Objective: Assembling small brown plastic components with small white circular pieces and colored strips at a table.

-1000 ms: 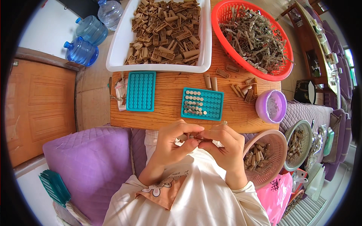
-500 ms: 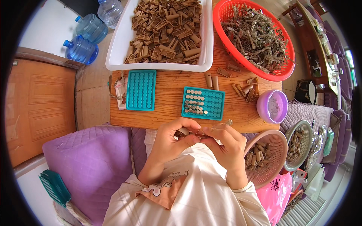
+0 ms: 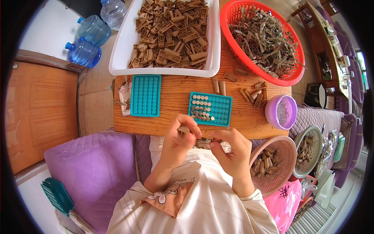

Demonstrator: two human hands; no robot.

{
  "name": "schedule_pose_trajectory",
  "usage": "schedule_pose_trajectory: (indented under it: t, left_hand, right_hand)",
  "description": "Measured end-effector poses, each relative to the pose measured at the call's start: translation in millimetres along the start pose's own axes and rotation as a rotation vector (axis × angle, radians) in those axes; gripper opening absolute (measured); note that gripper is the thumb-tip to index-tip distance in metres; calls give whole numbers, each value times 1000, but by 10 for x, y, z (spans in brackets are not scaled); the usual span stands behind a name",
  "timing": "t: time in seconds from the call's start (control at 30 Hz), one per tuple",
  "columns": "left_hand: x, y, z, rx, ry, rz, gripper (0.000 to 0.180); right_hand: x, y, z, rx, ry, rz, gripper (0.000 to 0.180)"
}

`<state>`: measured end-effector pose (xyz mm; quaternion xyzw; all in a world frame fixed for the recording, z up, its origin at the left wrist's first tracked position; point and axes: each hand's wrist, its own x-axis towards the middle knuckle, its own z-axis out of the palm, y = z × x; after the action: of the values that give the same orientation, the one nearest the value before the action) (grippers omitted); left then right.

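Observation:
My left hand [image 3: 177,142] is closed around a brown plastic casing [image 3: 184,130], whose rounded end shows between the fingers. To its right, my right hand [image 3: 233,150] has its thumb and bent fingers drawn close together. Whatever lies at those fingertips is too small to make out. Both hands are above my lap, just short of the table's near edge. Beyond them lies a teal tray [image 3: 222,111] with round pockets, its left part partly filled with small silvery discs. Two brown casings [image 3: 222,87] lie against its far side.
A second teal tray [image 3: 146,95] lies to the left. Behind are a white bin [image 3: 163,71] of brown casings and a red basket [image 3: 272,81] of grey strips. A purple bowl [image 3: 269,111] stands at the table's right edge, above a pinkish basket [image 3: 288,167] with casings.
My hands have moved apart at the fingertips. The left hand has turned upward, showing the casing's rounded end; the right thumb has come away from the left fingers.

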<state>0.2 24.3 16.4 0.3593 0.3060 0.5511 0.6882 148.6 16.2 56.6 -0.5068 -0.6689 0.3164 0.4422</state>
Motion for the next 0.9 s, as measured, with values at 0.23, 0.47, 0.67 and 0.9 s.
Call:
schedule_pose_trajectory:
  t: [0.23,0.47,0.67,0.9]
  left_hand:
    - [18,-18,107,-443,53,-101,35]
    - [-8,-37,71,-229,7,-46,42]
    - [5,-50,-94,-176,-116,-56,38]
    - [0,-9,7,-81,64,-199,33]
  right_hand:
    - [-20,-70,125,-7,115,-2,19]
    - [-4,-30,178,18,169,-118,21]
    - [4,2,173,16,162,-200,23]
    - [25,10,151,-15,-28,-10,20]
